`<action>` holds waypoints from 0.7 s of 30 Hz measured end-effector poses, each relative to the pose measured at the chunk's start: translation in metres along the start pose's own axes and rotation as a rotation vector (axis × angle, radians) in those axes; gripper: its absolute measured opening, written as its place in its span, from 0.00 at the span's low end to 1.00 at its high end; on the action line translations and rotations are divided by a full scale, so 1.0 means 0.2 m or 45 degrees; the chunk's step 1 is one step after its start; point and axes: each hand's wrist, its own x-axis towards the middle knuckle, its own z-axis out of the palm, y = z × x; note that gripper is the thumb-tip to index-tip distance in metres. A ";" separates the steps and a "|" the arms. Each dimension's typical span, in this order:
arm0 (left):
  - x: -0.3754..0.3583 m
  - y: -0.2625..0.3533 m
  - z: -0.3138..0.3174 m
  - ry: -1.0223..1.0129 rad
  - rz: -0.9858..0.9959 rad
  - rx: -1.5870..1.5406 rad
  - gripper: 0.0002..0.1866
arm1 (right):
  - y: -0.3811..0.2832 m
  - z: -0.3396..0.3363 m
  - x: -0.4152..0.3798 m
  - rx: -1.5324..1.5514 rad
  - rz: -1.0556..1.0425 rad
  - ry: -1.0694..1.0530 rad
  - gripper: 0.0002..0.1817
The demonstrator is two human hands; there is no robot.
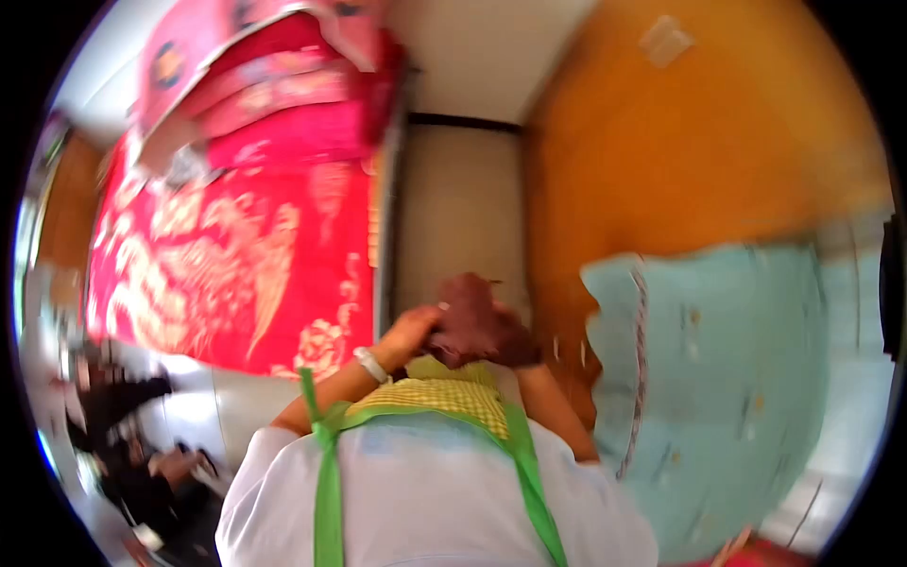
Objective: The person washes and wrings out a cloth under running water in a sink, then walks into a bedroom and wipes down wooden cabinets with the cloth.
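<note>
A dark maroon cloth (465,317) is bunched up in front of my chest, above the yellow checked apron bib (453,395). My left hand (413,331) grips its left edge, fingers closed on the fabric. A white band (371,365) circles my left wrist. My right forearm (557,402) reaches up to the cloth's right side, where dark fabric covers the hand down to the wrist and hides its fingers. Green apron straps (328,482) run over my white shirt (425,501).
On the left stands a bed with a red patterned cover (217,255) and folded pink bedding (283,109). A wooden surface (680,142) lies to the right, with a light blue sheet (727,378) near me. Between them runs a narrow floor strip (458,208). Dark items (142,472) sit lower left.
</note>
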 end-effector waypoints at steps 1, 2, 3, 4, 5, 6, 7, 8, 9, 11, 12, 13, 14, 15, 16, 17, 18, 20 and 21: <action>-0.01 -0.06 0.00 0.019 -0.043 0.166 0.13 | -0.02 0.04 0.00 -0.047 0.023 -0.055 0.22; 0.01 -0.11 0.02 0.045 0.012 0.132 0.14 | -0.07 0.03 -0.01 -0.111 0.123 -0.065 0.21; 0.03 -0.14 0.07 0.072 0.070 0.101 0.15 | -0.12 0.02 -0.03 -0.176 0.223 -0.081 0.21; 0.04 -0.17 0.12 0.051 0.123 0.023 0.17 | -0.18 -0.03 -0.03 -0.699 0.295 0.071 0.20; 0.07 -0.19 0.16 0.082 0.161 0.062 0.18 | -0.26 -0.09 -0.01 -1.239 0.295 0.169 0.21; 0.12 -0.13 0.23 0.242 0.111 0.059 0.19 | -0.32 -0.09 0.04 -1.420 0.255 0.106 0.20; 0.16 -0.11 0.26 0.240 0.137 -0.019 0.19 | -0.37 -0.09 0.08 -1.488 0.193 0.027 0.20; 0.19 -0.10 0.26 0.236 0.168 -0.096 0.19 | -0.40 -0.08 0.14 -1.500 0.188 -0.064 0.19; 0.19 -0.08 0.26 0.320 0.218 -0.176 0.19 | -0.43 -0.06 0.20 -1.515 0.200 -0.158 0.19; 0.18 0.01 0.25 0.298 0.347 -0.136 0.18 | -0.47 -0.04 0.31 -1.540 0.222 -0.336 0.18; 0.17 0.03 0.25 0.341 0.410 -0.154 0.17 | -0.48 -0.02 0.37 -1.561 0.237 -0.415 0.18; 0.15 0.04 0.25 0.401 0.454 -0.185 0.17 | -0.48 -0.02 0.42 -1.574 0.252 -0.497 0.17; 0.13 0.04 0.25 0.406 0.530 -0.182 0.16 | -0.49 0.00 0.47 -1.586 0.270 -0.575 0.17; 0.12 0.04 0.25 0.412 0.605 -0.175 0.16 | -0.50 0.01 0.52 -1.598 0.283 -0.654 0.16; 0.12 0.02 0.26 0.473 0.622 -0.200 0.16 | -0.50 0.02 0.56 -1.609 0.299 -0.729 0.16; 0.10 0.01 0.26 0.541 0.661 -0.237 0.16 | -0.50 0.04 0.60 -1.625 0.315 -0.808 0.16; 0.08 0.00 0.26 0.591 0.697 -0.275 0.16 | -0.50 0.06 0.65 -1.646 0.321 -0.884 0.15; 0.04 -0.04 0.27 0.675 0.755 -0.359 0.17 | -0.47 0.11 0.70 -1.684 0.332 -1.034 0.15; 0.03 -0.05 0.28 0.730 0.787 -0.398 0.17 | -0.46 0.12 0.73 -1.665 0.373 -1.093 0.14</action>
